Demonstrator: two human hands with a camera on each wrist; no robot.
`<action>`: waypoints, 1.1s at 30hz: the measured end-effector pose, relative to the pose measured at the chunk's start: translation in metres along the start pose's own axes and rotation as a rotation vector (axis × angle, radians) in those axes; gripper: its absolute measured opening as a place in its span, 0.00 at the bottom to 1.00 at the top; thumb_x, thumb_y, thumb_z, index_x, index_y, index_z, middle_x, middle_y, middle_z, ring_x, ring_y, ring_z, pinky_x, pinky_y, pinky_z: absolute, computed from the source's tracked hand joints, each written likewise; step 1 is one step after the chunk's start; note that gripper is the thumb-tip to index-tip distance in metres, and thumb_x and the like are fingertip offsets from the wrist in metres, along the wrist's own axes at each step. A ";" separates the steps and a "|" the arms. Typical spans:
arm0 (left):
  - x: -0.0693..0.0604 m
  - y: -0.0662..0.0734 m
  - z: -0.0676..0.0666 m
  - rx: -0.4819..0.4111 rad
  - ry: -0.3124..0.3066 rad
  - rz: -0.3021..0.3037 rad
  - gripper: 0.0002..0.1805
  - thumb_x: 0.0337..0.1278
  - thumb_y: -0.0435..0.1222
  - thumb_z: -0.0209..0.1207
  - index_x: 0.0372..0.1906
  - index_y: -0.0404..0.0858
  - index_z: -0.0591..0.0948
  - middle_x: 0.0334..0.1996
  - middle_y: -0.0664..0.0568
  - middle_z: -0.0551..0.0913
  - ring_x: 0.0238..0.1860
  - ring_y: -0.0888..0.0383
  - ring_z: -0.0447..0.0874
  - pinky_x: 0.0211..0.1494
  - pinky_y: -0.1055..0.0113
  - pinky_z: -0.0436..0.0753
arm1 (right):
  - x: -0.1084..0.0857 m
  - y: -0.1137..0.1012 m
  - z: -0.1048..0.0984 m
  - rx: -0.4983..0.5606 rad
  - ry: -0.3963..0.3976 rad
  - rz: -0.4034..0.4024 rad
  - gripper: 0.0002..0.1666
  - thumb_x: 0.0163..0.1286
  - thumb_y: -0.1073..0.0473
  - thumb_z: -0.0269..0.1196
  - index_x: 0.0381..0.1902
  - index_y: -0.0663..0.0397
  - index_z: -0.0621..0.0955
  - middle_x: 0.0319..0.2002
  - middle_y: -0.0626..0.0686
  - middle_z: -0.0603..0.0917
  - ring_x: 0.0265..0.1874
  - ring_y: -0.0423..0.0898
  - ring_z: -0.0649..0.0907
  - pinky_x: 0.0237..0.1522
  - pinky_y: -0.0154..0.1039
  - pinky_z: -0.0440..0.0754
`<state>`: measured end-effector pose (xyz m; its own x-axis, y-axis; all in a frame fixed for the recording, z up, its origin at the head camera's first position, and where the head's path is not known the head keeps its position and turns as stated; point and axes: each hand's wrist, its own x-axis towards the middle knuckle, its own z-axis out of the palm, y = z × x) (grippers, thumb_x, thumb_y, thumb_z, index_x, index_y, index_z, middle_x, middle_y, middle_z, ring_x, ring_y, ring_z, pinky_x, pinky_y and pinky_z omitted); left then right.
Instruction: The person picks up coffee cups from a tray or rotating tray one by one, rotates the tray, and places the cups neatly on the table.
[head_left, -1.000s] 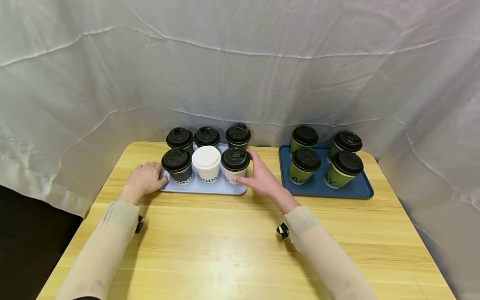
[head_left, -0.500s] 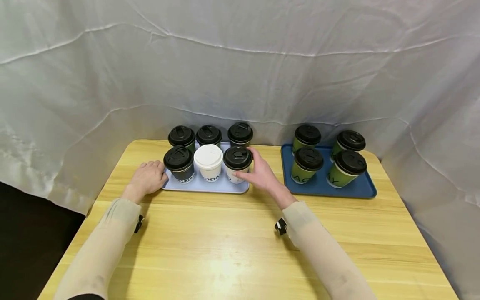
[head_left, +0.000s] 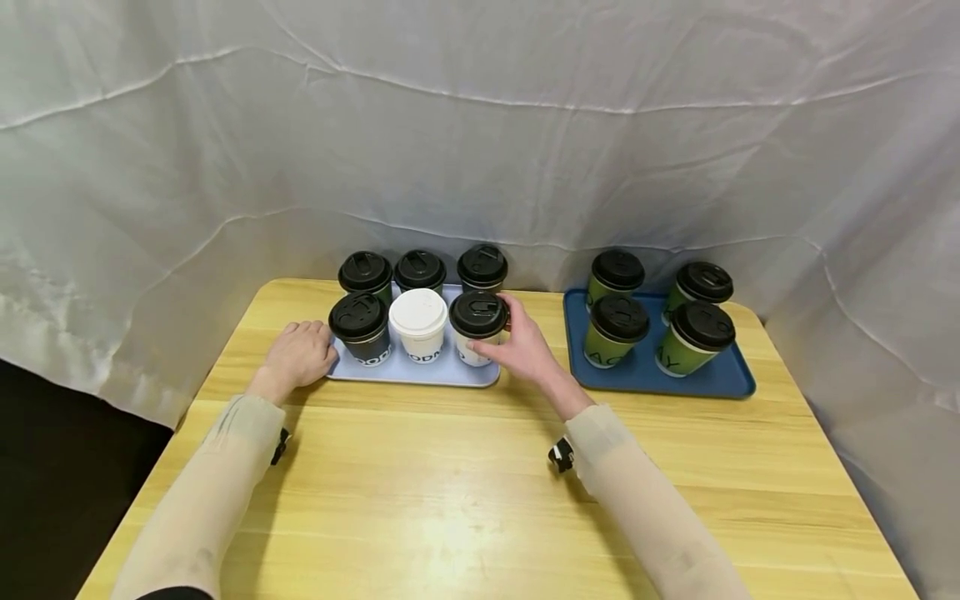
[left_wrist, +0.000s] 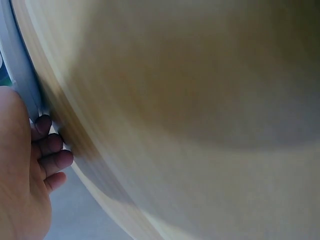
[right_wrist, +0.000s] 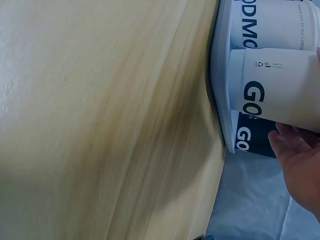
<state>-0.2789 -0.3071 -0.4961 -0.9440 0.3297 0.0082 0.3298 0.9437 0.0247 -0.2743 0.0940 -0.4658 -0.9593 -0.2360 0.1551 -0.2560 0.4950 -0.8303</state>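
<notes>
In the head view, my right hand (head_left: 522, 343) holds a white paper cup (head_left: 474, 354) with a black lid, thumb at its front and fingers round its right side. The cup stands upright at the front right of a pale lilac tray (head_left: 420, 377); whether its base touches the tray is unclear. In the right wrist view, printed letters show on this white cup (right_wrist: 280, 85). My left hand (head_left: 302, 353) is at the tray's left edge, its bent fingers (left_wrist: 52, 144) against the rim in the left wrist view. Beside the held cup stands a white-lidded cup (head_left: 418, 343).
A dark cup (head_left: 369, 346) stands at the tray's front left, and several black-lidded cups (head_left: 420, 271) form its back row. To the right, a blue tray (head_left: 637, 379) bears several green cups (head_left: 609, 348) with black lids. A grey curtain (head_left: 480, 150) hangs behind the wooden table (head_left: 420, 483).
The head view has shifted slightly. My right thumb sits a little higher on the white cup than a second ago. My left hand stays at the tray's edge.
</notes>
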 end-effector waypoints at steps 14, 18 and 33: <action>0.000 0.002 -0.003 0.017 0.007 0.009 0.15 0.70 0.38 0.46 0.42 0.28 0.74 0.42 0.37 0.78 0.53 0.34 0.77 0.62 0.41 0.71 | -0.012 -0.013 -0.008 0.081 0.069 -0.032 0.56 0.57 0.49 0.80 0.76 0.49 0.62 0.68 0.54 0.74 0.67 0.50 0.75 0.68 0.49 0.75; 0.000 0.002 -0.001 0.031 -0.004 0.007 0.15 0.71 0.38 0.46 0.43 0.27 0.74 0.43 0.36 0.78 0.53 0.35 0.77 0.63 0.41 0.71 | -0.017 -0.018 -0.012 0.122 0.096 -0.055 0.56 0.56 0.51 0.80 0.76 0.50 0.63 0.68 0.55 0.75 0.67 0.50 0.76 0.68 0.48 0.75; -0.001 0.002 0.000 0.034 -0.025 -0.004 0.18 0.72 0.39 0.45 0.47 0.26 0.74 0.46 0.34 0.78 0.57 0.33 0.76 0.65 0.40 0.69 | -0.048 -0.041 -0.024 0.189 0.182 -0.130 0.57 0.55 0.57 0.81 0.77 0.52 0.62 0.69 0.57 0.74 0.68 0.51 0.75 0.68 0.51 0.75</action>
<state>-0.2770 -0.3056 -0.4963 -0.9453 0.3258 -0.0167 0.3259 0.9454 -0.0089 -0.2211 0.1053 -0.4260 -0.9298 -0.1248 0.3464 -0.3681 0.3016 -0.8795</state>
